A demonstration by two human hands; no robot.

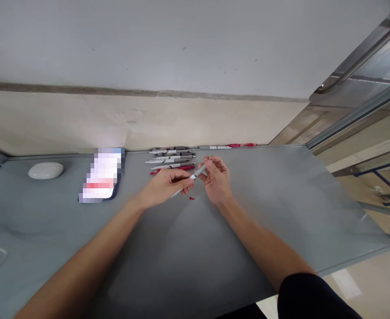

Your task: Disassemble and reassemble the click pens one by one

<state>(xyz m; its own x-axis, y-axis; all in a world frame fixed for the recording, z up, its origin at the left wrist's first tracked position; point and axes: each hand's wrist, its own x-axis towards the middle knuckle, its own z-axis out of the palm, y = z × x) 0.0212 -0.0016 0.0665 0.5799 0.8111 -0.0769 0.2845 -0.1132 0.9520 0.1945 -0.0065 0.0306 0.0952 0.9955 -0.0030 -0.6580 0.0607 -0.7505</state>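
Both hands hold one grey and white pen [198, 173] above the grey table [281, 208]. My left hand [163, 186] grips its lower white end; my right hand [217, 179] pinches its upper grey end. A tiny red piece [191, 198] lies on the table just below the hands. Behind the hands, several grey, white and red pens [171, 160] lie in a row near the wall. One more pen with a red end [229, 146] rests along the table's back edge.
A white oval object [45, 170] sits at the far left of the table. A blurred-out flat item [102, 175] lies between it and the pens. The wall runs right behind the table; a metal-framed door stands at the right.
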